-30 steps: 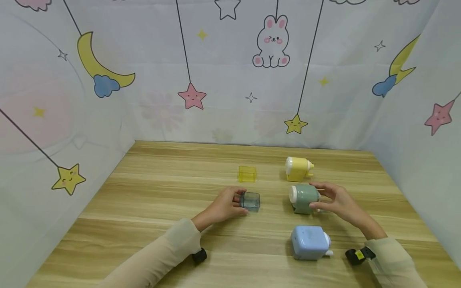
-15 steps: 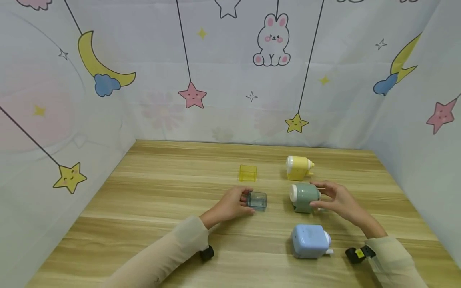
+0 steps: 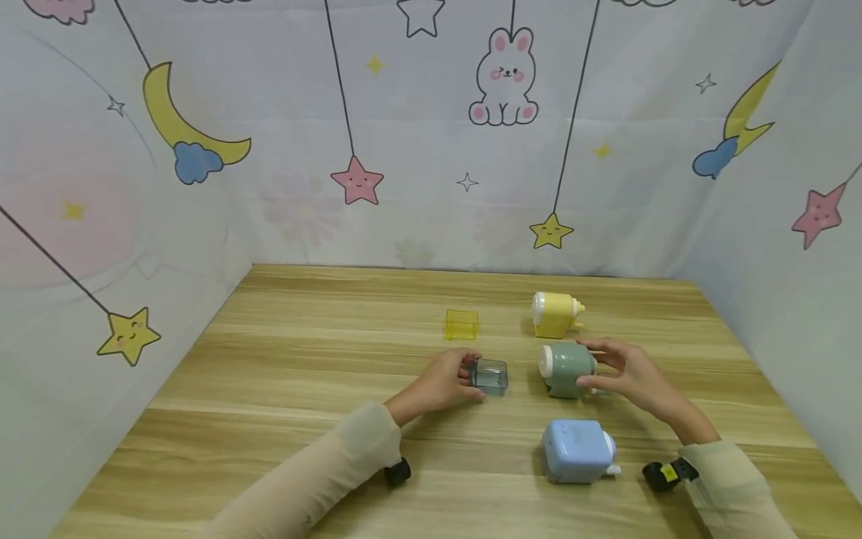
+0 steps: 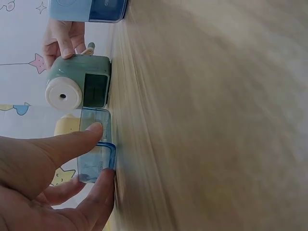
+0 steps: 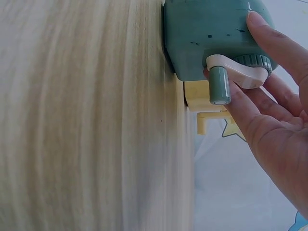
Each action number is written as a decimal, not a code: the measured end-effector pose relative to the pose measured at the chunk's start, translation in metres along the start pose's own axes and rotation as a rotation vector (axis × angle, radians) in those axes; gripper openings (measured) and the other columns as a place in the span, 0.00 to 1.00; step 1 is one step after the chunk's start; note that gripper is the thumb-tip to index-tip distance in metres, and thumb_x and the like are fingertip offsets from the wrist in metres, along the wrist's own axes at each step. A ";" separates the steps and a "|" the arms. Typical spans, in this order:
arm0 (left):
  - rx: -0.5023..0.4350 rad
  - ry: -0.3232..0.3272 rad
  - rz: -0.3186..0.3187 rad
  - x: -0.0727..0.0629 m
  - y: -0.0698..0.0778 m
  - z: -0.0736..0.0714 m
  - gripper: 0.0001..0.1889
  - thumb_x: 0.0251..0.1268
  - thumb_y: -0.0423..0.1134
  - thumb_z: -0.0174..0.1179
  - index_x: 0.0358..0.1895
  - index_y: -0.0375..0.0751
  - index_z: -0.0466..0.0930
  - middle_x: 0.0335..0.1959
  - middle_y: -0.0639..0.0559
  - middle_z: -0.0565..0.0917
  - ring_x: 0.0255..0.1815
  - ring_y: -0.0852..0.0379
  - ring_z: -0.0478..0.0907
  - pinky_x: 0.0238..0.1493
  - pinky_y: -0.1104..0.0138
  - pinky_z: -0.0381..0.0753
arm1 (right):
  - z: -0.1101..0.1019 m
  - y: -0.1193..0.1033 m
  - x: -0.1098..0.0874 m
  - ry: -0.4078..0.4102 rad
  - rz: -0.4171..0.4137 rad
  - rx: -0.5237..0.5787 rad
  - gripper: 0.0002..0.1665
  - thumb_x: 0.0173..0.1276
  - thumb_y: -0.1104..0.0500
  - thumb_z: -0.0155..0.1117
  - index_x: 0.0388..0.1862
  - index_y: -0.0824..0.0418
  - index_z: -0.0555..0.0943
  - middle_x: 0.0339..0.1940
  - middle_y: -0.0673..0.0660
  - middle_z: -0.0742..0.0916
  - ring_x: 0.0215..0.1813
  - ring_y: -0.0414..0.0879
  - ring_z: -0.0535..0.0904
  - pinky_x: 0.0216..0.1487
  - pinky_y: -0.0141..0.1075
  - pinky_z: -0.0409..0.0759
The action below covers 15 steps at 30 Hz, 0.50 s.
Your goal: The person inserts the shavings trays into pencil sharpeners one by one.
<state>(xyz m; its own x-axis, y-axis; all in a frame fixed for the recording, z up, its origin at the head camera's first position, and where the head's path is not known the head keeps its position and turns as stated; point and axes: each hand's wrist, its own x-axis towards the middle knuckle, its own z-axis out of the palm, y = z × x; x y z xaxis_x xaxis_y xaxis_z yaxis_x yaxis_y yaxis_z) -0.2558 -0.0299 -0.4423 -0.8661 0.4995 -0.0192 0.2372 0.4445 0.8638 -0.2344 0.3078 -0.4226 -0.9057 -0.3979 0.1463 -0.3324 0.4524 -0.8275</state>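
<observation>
My left hand [image 3: 446, 382] pinches a clear bluish shavings drawer [image 3: 491, 376] between thumb and fingers, low over the wooden table. To its right stands a green crank pencil sharpener [image 3: 569, 370] with a white round front. In the left wrist view, the sharpener's dark drawer opening [image 4: 96, 90] faces the drawer I hold. My right hand [image 3: 628, 379] grips the sharpener's back end, with the thumb on its near side. The right wrist view shows the crank handle [image 5: 220, 85] hanging by my fingers; the fingertips on the far side are partly hidden.
A yellow pencil sharpener [image 3: 556, 314] stands behind the green one, and a blue pencil sharpener [image 3: 578, 451] stands in front of it. A clear yellow drawer [image 3: 462, 325] lies behind my left hand. A printed cloth wall [image 3: 404, 232] borders the table [image 3: 323, 299].
My left hand has carried the bluish drawer rightward, closer to the green sharpener. My right hand and the sharpener have stayed in place.
</observation>
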 end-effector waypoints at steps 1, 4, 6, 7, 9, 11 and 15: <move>-0.005 0.000 0.000 0.001 0.000 0.001 0.34 0.53 0.26 0.74 0.64 0.23 0.70 0.54 0.35 0.79 0.49 0.48 0.80 0.47 0.68 0.84 | 0.000 0.000 0.000 0.000 0.001 -0.001 0.34 0.64 0.62 0.73 0.66 0.72 0.72 0.69 0.70 0.73 0.66 0.68 0.70 0.51 0.29 0.81; -0.016 -0.002 -0.007 0.002 0.002 0.003 0.34 0.53 0.26 0.74 0.65 0.24 0.70 0.54 0.36 0.79 0.50 0.48 0.80 0.47 0.68 0.84 | 0.000 0.000 0.000 -0.001 0.004 0.002 0.34 0.64 0.62 0.73 0.66 0.72 0.72 0.69 0.70 0.73 0.66 0.68 0.70 0.51 0.29 0.81; -0.013 -0.002 -0.007 0.003 0.003 0.004 0.34 0.53 0.26 0.74 0.65 0.25 0.71 0.54 0.36 0.79 0.50 0.48 0.80 0.47 0.68 0.84 | 0.001 0.000 0.000 -0.002 0.005 0.005 0.34 0.64 0.62 0.73 0.66 0.72 0.72 0.69 0.70 0.73 0.66 0.68 0.70 0.51 0.29 0.81; -0.013 -0.001 -0.005 0.004 0.003 0.005 0.34 0.53 0.26 0.74 0.65 0.25 0.71 0.54 0.36 0.79 0.50 0.48 0.80 0.47 0.68 0.84 | 0.001 0.000 0.000 -0.003 0.007 0.007 0.34 0.64 0.62 0.73 0.66 0.72 0.72 0.69 0.70 0.73 0.66 0.68 0.69 0.51 0.29 0.81; -0.010 -0.002 -0.003 0.006 0.004 0.007 0.35 0.53 0.26 0.74 0.65 0.25 0.71 0.55 0.36 0.79 0.50 0.48 0.80 0.47 0.69 0.84 | 0.001 0.000 -0.001 -0.002 0.007 0.010 0.34 0.64 0.63 0.73 0.66 0.72 0.72 0.69 0.70 0.73 0.66 0.68 0.69 0.51 0.29 0.81; -0.011 -0.004 -0.001 0.009 0.004 0.009 0.35 0.53 0.26 0.74 0.65 0.25 0.70 0.54 0.37 0.79 0.50 0.48 0.81 0.47 0.69 0.84 | 0.001 0.000 -0.001 -0.002 0.006 0.008 0.34 0.64 0.62 0.73 0.66 0.72 0.72 0.69 0.70 0.73 0.66 0.68 0.69 0.51 0.29 0.81; -0.022 -0.011 -0.003 0.013 0.006 0.014 0.34 0.53 0.27 0.75 0.65 0.25 0.70 0.54 0.37 0.79 0.50 0.49 0.81 0.47 0.70 0.84 | 0.001 0.000 0.000 0.000 0.008 0.008 0.34 0.64 0.62 0.73 0.66 0.71 0.72 0.69 0.69 0.73 0.66 0.67 0.70 0.50 0.30 0.82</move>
<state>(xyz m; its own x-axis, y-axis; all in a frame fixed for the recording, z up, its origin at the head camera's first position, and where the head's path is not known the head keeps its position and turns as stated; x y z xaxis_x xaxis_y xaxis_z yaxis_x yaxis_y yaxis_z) -0.2592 -0.0102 -0.4441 -0.8621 0.5061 -0.0271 0.2248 0.4298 0.8745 -0.2341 0.3073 -0.4234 -0.9086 -0.3937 0.1396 -0.3229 0.4497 -0.8328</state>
